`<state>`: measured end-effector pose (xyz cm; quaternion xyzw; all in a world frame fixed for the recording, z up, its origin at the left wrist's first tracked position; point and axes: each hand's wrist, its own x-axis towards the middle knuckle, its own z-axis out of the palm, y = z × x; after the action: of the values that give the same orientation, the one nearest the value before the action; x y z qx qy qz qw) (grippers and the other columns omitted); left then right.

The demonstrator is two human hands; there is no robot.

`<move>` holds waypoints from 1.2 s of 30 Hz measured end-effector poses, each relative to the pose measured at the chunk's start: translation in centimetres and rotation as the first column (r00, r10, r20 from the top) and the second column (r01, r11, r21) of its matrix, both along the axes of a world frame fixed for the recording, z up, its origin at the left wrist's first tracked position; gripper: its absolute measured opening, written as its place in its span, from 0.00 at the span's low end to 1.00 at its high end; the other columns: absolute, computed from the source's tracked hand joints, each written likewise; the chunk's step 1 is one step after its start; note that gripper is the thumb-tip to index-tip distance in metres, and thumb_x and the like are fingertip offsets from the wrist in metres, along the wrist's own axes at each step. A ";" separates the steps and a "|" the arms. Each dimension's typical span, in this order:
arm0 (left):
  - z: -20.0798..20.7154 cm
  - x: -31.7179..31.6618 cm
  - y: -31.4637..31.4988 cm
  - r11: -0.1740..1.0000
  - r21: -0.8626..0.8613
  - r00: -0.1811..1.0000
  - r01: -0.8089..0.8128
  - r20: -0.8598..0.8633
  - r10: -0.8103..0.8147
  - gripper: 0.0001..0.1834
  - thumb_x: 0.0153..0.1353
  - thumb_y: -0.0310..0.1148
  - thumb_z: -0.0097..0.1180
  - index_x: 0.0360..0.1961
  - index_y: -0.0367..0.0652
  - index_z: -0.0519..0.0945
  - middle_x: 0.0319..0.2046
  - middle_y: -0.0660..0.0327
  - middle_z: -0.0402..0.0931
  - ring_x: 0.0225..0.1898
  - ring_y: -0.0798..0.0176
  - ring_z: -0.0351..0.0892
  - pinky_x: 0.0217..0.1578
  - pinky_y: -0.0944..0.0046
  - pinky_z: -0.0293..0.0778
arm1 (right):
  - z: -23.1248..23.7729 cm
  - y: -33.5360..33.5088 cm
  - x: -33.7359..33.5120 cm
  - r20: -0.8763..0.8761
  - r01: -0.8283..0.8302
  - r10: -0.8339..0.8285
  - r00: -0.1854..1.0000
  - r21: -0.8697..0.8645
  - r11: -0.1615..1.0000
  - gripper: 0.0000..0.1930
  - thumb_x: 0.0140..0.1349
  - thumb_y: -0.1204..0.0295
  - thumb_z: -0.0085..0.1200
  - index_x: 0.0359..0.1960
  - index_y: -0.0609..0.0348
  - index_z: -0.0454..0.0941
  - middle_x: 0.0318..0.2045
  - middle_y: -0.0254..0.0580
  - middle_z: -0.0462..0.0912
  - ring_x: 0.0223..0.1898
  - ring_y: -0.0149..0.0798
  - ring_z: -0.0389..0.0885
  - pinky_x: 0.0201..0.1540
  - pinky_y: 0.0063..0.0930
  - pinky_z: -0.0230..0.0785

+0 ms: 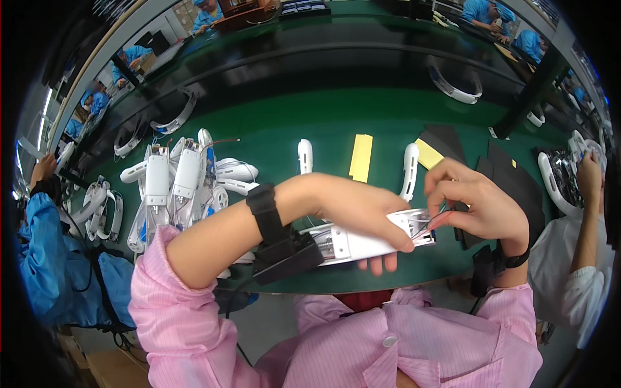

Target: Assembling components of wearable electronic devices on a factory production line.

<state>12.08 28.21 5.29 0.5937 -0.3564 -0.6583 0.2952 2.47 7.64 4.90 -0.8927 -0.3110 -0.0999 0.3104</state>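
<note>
My left hand point(356, 210) is closed around a long white plastic housing point(365, 244), thumb on top and fingertips showing below its near edge. A spring and other metal parts show in the housing's left end, beside the black wrist strap. At the open right end, thin red and dark wires point(441, 218) come out. My right hand point(482, 210) pinches these wires between thumb and fingers, just off that end. Behind the hands, a slim white curved piece point(410, 169) lies on the green table, and a similar white piece point(304, 156) is farther left.
Several white housings point(157, 181) with wires are heaped at left. Yellow strips point(361, 157) and black sheets point(511, 178) lie beyond my hands. A dark shelf point(278, 71) spans the back. Co-workers sit close on both sides, a blue sleeve point(42, 246) at left.
</note>
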 end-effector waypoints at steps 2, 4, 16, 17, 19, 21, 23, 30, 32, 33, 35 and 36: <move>-0.1 -0.6 0.8 0.999 0.027 0.996 -0.025 -0.079 0.028 0.15 0.62 0.37 0.51 0.41 0.35 0.69 0.31 0.58 0.77 0.22 0.69 0.77 0.25 0.70 0.76 | 1.1 -0.5 -0.3 -0.445 -0.078 0.112 0.889 0.094 0.992 0.07 0.48 0.76 0.63 0.30 0.59 0.78 0.25 0.38 0.77 0.25 0.34 0.75 0.32 0.24 0.68; 0.3 -2.1 1.8 0.996 0.002 0.977 -0.084 -0.196 0.083 0.14 0.62 0.35 0.51 0.41 0.35 0.67 0.26 0.60 0.73 0.19 0.69 0.74 0.19 0.70 0.73 | 1.3 -0.9 -0.9 -0.472 -0.050 0.149 0.869 0.216 0.975 0.07 0.49 0.76 0.63 0.30 0.59 0.78 0.27 0.38 0.79 0.27 0.33 0.77 0.33 0.24 0.68; -0.3 -11.4 5.4 0.622 -0.778 0.192 -0.085 0.600 0.777 0.38 0.54 0.25 0.58 0.61 0.23 0.52 0.40 0.37 0.74 0.32 0.41 0.80 0.28 0.57 0.76 | 1.9 6.1 -4.1 0.397 0.132 -0.334 0.855 0.456 0.880 0.12 0.42 0.86 0.60 0.30 0.61 0.81 0.25 0.39 0.80 0.26 0.35 0.78 0.28 0.23 0.68; -2.1 -11.2 5.0 0.532 -0.839 0.148 -0.115 0.515 0.844 0.34 0.54 0.26 0.59 0.59 0.24 0.57 0.40 0.38 0.74 0.31 0.43 0.80 0.27 0.56 0.75 | 1.7 7.0 -4.0 0.351 0.160 -0.392 0.850 0.537 0.828 0.12 0.42 0.87 0.60 0.31 0.62 0.81 0.26 0.41 0.80 0.26 0.35 0.78 0.28 0.22 0.68; -4.8 -9.9 3.4 0.398 -0.916 -0.064 0.051 0.395 0.916 0.26 0.54 0.25 0.58 0.53 0.28 0.65 0.37 0.44 0.75 0.33 0.45 0.79 0.32 0.55 0.74 | 0.7 8.6 -3.4 0.277 0.159 -0.432 0.859 0.657 0.737 0.10 0.44 0.85 0.62 0.30 0.63 0.82 0.26 0.41 0.80 0.25 0.34 0.79 0.27 0.20 0.70; -6.7 -8.0 2.3 0.388 -0.921 -0.011 -0.027 0.388 0.921 0.20 0.53 0.21 0.57 0.48 0.33 0.70 0.34 0.49 0.75 0.36 0.46 0.77 0.38 0.54 0.72 | -0.8 9.5 -2.7 -0.050 0.129 -0.198 0.979 0.904 0.407 0.08 0.48 0.85 0.60 0.31 0.67 0.80 0.28 0.42 0.82 0.28 0.29 0.80 0.28 0.18 0.71; -8.8 -6.0 1.6 0.271 -0.961 0.053 -0.055 0.268 0.962 0.17 0.50 0.17 0.55 0.43 0.34 0.71 0.34 0.53 0.73 0.34 0.54 0.75 0.33 0.59 0.69 | -1.5 10.7 -2.6 -0.168 0.163 0.014 0.986 0.970 0.178 0.06 0.52 0.85 0.58 0.32 0.71 0.79 0.29 0.42 0.82 0.31 0.27 0.80 0.29 0.16 0.71; -10.5 -3.9 0.8 0.225 -0.950 -0.033 -0.215 0.238 0.971 0.18 0.49 0.21 0.62 0.39 0.40 0.68 0.33 0.58 0.68 0.32 0.59 0.71 0.33 0.65 0.67 | -2.4 10.7 -2.3 -0.431 0.437 0.320 0.844 0.898 0.055 0.05 0.57 0.83 0.54 0.35 0.71 0.78 0.24 0.42 0.80 0.10 0.19 0.64 0.12 0.10 0.52; -11.4 -3.9 0.0 0.151 -0.970 -0.104 -0.189 0.173 0.980 0.24 0.45 0.17 0.63 0.42 0.42 0.67 0.35 0.58 0.68 0.38 0.55 0.71 0.39 0.62 0.68 | -2.2 9.8 -2.7 -0.479 0.491 0.367 0.797 0.869 0.068 0.05 0.57 0.82 0.54 0.35 0.71 0.78 0.25 0.42 0.80 0.10 0.19 0.65 0.12 0.11 0.52; -11.6 -3.7 0.1 0.159 -0.983 -0.189 -0.097 0.175 0.966 0.26 0.44 0.17 0.63 0.43 0.43 0.66 0.36 0.58 0.68 0.39 0.54 0.71 0.40 0.61 0.68 | -2.3 9.8 -2.6 -0.526 0.539 0.426 0.736 0.836 0.101 0.06 0.57 0.82 0.54 0.35 0.71 0.78 0.25 0.42 0.81 0.10 0.19 0.65 0.12 0.11 0.53; -11.6 -3.2 0.4 0.114 -0.993 -0.252 -0.011 0.113 0.961 0.28 0.42 0.16 0.64 0.44 0.43 0.65 0.37 0.58 0.69 0.41 0.54 0.70 0.42 0.61 0.68 | -2.6 9.9 -2.2 -0.531 0.517 0.440 0.724 0.840 0.163 0.07 0.58 0.79 0.55 0.36 0.70 0.79 0.25 0.39 0.80 0.11 0.20 0.65 0.12 0.12 0.51; -10.7 -3.2 0.1 0.166 -0.982 -0.341 0.089 0.126 0.932 0.22 0.47 0.17 0.62 0.41 0.41 0.67 0.35 0.61 0.68 0.35 0.63 0.69 0.34 0.66 0.68 | -2.7 9.5 -2.2 -0.533 0.490 0.444 0.720 0.844 0.218 0.08 0.58 0.75 0.56 0.37 0.69 0.79 0.24 0.37 0.80 0.11 0.21 0.66 0.13 0.13 0.49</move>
<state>8.86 28.31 -5.46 0.7319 -0.2968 0.4003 0.4647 0.32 17.17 2.16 -0.4600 -0.0195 0.0656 0.8853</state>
